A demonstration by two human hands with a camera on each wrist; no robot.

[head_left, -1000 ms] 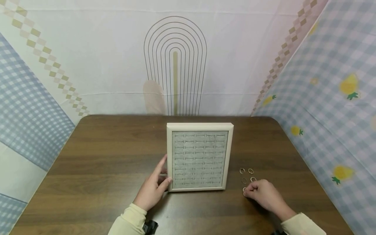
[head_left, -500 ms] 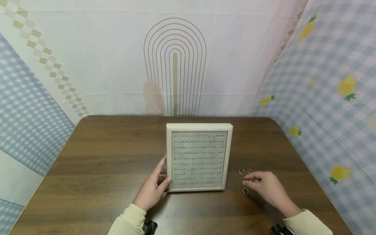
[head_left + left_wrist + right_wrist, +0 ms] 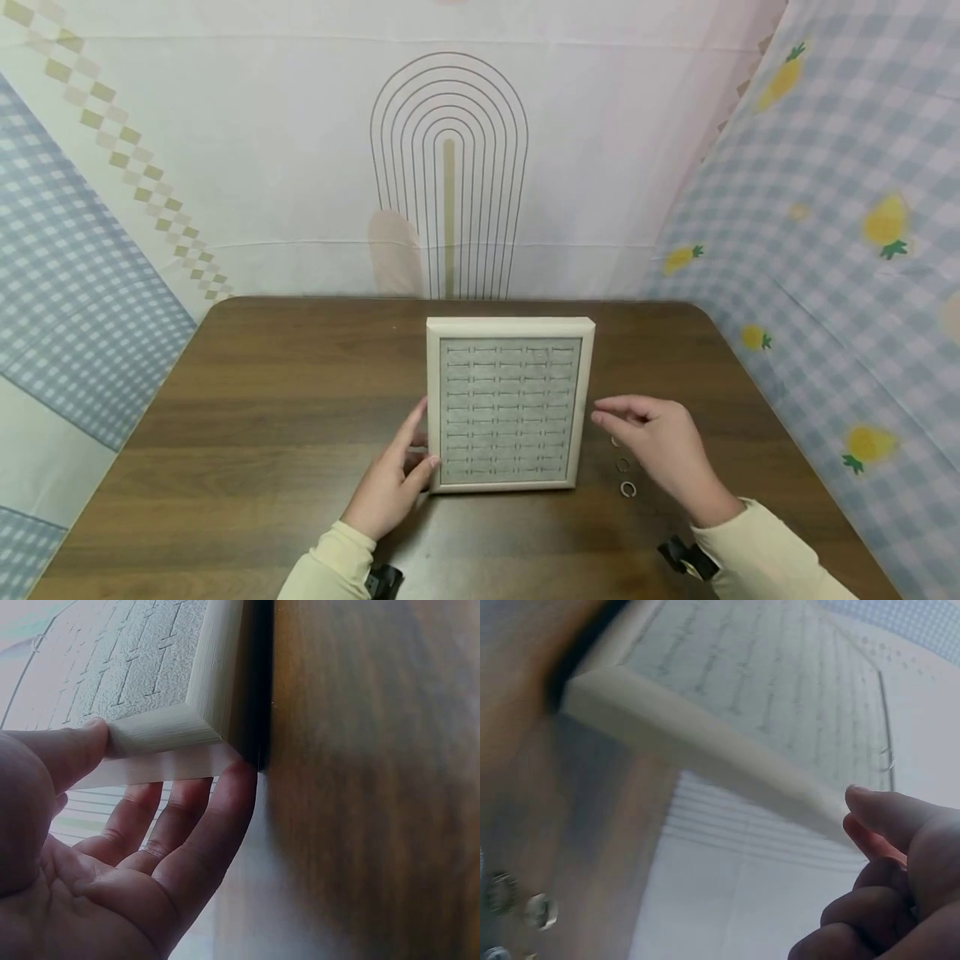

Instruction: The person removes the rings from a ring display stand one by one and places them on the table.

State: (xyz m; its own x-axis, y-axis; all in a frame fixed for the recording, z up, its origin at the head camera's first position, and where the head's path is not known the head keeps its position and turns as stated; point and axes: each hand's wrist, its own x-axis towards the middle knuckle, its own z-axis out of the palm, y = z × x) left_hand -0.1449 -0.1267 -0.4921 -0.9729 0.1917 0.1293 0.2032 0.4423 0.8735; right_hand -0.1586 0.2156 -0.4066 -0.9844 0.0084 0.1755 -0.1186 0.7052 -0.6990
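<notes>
A cream-framed ring display board (image 3: 510, 408) with a grey slotted pad stands upright on the table. My left hand (image 3: 390, 483) steadies its lower left side, thumb on the front edge; in the left wrist view the other fingers (image 3: 187, 847) bend behind the frame. My right hand (image 3: 660, 442) is raised just right of the board, apart from it. Its thumb and forefinger pinch together at the tips; the small ring between them is hardly visible. On the table below lie loose rings (image 3: 627, 489), some hidden by that hand in the head view.
Several rings (image 3: 541, 911) show at the lower left of the right wrist view. The brown table (image 3: 285, 400) reaches back to a patterned cloth (image 3: 300, 167). A checked cloth (image 3: 825, 333) slopes along the right side.
My right hand has risen from among the rings and moved up and left to the board's right edge, fingertips pinched. My left hand and the board have stayed in place.
</notes>
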